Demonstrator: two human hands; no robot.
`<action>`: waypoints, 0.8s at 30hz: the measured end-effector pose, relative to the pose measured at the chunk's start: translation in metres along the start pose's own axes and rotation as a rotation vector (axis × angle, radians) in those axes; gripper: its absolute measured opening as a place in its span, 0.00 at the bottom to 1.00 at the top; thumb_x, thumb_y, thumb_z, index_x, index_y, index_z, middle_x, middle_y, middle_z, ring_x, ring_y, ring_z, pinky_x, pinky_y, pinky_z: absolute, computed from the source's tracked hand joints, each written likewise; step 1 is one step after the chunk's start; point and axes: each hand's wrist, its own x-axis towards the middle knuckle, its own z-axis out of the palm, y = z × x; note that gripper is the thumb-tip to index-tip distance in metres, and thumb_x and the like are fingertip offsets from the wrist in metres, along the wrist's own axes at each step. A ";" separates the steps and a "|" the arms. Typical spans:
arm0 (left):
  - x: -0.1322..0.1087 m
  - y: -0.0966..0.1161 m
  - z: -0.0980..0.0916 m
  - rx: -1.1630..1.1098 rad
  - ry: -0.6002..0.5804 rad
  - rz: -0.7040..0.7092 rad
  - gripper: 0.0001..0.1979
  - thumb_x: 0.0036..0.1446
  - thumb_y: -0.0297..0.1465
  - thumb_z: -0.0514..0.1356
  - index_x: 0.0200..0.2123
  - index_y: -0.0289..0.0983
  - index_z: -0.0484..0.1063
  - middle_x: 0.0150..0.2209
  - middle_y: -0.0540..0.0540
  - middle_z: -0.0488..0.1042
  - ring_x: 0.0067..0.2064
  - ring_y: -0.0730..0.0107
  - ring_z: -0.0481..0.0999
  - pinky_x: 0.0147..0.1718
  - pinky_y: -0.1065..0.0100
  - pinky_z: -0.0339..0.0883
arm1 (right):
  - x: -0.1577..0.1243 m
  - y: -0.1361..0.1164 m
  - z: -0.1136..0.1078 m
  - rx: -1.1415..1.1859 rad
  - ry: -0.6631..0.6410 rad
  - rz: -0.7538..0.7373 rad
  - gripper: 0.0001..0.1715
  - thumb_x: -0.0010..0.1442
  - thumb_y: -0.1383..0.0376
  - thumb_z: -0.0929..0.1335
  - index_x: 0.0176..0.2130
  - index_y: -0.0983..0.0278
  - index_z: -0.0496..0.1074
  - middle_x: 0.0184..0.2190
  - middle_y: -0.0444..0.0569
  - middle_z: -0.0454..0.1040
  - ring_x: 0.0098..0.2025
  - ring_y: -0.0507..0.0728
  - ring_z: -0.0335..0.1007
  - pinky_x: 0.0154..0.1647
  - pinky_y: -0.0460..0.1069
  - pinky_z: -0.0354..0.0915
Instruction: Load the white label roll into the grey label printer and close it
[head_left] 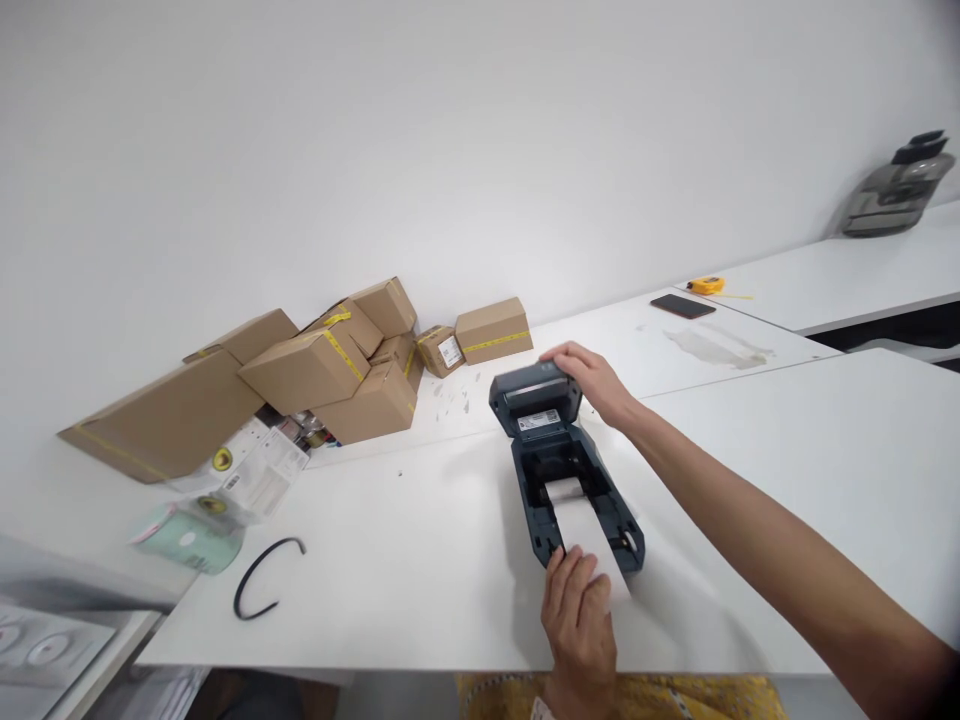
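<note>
A dark blue-grey label printer stands on the white table with its lid raised. My right hand holds the top edge of the lid, fingers over its far right corner. White paper runs from inside the printer out over its near edge. My left hand is at that near edge, its bent fingers closed on the paper.
Cardboard boxes are piled against the wall at the left. A black curved band, a green pouch and plastic packets lie nearer. At the back right are a phone, a yellow tape measure and a bottle.
</note>
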 end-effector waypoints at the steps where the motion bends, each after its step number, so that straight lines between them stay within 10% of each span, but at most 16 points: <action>1: -0.001 0.000 0.001 0.016 0.029 -0.010 0.14 0.61 0.21 0.51 0.41 0.41 0.73 0.40 0.41 0.80 0.49 0.62 0.79 0.51 0.55 0.74 | -0.018 -0.001 -0.003 0.014 -0.014 -0.014 0.17 0.63 0.56 0.62 0.41 0.60 0.76 0.45 0.47 0.77 0.49 0.61 0.70 0.53 0.57 0.63; 11: -0.008 0.006 -0.005 0.163 0.146 -0.010 0.13 0.56 0.19 0.61 0.36 0.43 0.78 0.36 0.45 0.72 0.42 0.65 0.70 0.52 0.52 0.62 | -0.175 0.037 -0.009 -0.251 -0.036 -0.321 0.14 0.67 0.63 0.63 0.47 0.54 0.75 0.52 0.49 0.76 0.61 0.63 0.64 0.59 0.63 0.62; 18: -0.007 0.002 -0.013 0.185 0.109 0.050 0.12 0.56 0.20 0.62 0.39 0.42 0.77 0.47 0.42 0.73 0.56 0.57 0.66 0.58 0.49 0.56 | -0.209 0.067 0.001 -0.524 0.029 -0.483 0.18 0.66 0.69 0.64 0.53 0.57 0.73 0.54 0.50 0.76 0.62 0.62 0.64 0.60 0.63 0.61; 24: 0.017 -0.023 -0.022 0.206 -0.172 0.138 0.23 0.65 0.30 0.53 0.61 0.27 0.62 0.58 0.31 0.69 0.68 0.51 0.55 0.66 0.43 0.42 | -0.215 0.074 0.005 -0.534 0.058 -0.497 0.21 0.65 0.71 0.63 0.55 0.57 0.71 0.54 0.50 0.76 0.63 0.62 0.63 0.62 0.66 0.55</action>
